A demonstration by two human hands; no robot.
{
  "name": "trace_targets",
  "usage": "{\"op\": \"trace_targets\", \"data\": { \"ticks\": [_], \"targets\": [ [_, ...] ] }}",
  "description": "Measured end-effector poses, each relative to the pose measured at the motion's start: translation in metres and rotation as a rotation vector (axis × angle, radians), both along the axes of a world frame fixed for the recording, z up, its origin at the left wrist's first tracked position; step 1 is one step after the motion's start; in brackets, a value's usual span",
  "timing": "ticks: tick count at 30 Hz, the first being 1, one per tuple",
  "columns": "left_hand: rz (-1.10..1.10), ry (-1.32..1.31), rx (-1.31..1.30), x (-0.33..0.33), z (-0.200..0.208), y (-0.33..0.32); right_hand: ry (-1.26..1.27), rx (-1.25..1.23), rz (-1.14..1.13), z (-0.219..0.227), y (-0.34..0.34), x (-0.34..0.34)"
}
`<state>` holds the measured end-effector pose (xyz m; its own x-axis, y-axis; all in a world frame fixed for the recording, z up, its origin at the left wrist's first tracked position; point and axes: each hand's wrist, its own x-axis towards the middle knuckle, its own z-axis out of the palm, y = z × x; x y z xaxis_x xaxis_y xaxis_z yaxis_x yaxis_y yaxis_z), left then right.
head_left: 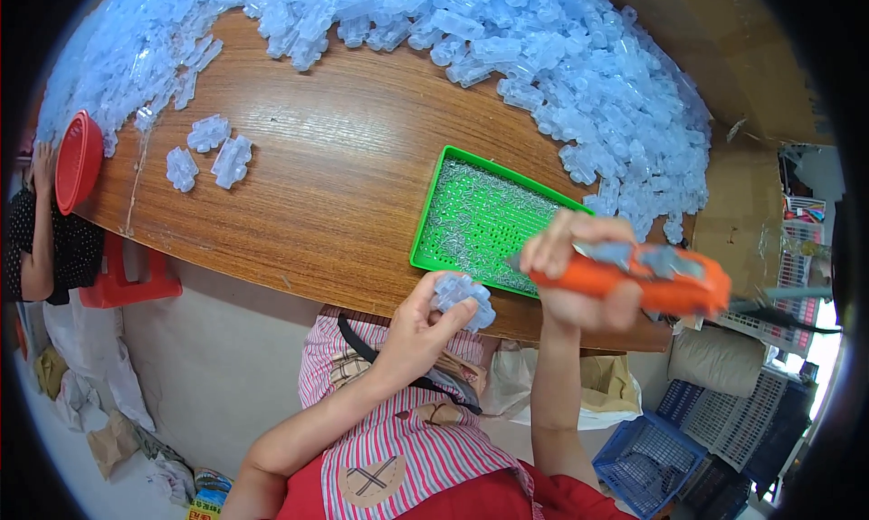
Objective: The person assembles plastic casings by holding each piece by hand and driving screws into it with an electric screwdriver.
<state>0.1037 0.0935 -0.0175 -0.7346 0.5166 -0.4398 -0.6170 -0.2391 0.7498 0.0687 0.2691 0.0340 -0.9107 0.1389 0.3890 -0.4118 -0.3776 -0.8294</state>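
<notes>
My left hand (418, 325) holds a small pale-blue translucent plastic part (463, 299) just off the near edge of the wooden table (335, 167). My right hand (579, 271) grips an orange electric screwdriver (647, 280), its tip pointing left toward the part. Right behind both hands lies a green tray (433, 221) filled with small silvery screws. A large heap of the same blue plastic parts (579, 67) covers the far and right side of the table. Three finished-looking blue parts (213, 153) lie apart at the left.
A red bowl (78, 158) sits at the table's left edge, beside another person (41, 239) in dark dotted clothing. A red stool (127, 280) stands below it. Blue plastic crates (652, 457) and bags lie on the floor at the right.
</notes>
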Motion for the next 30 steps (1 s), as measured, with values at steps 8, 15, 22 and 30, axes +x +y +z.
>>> {"op": "trace_targets", "data": {
  "ticks": [8,15,22,30],
  "targets": [
    [-0.05,-0.236,0.105,-0.001,0.0,-0.015,-0.105,0.082,-0.2,-0.057,-0.005,-0.018],
    [-0.134,-0.238,0.134,-0.007,-0.003,-0.004,-0.1,0.131,-0.225,-0.064,-0.008,-0.021],
    [-0.048,-0.258,0.254,-0.01,-0.001,0.005,-0.098,0.099,-0.208,-0.067,-0.007,-0.019],
    [-0.01,-0.212,0.211,-0.009,-0.013,0.009,0.048,0.009,-0.087,-0.011,-0.003,0.002]
  ]
}}
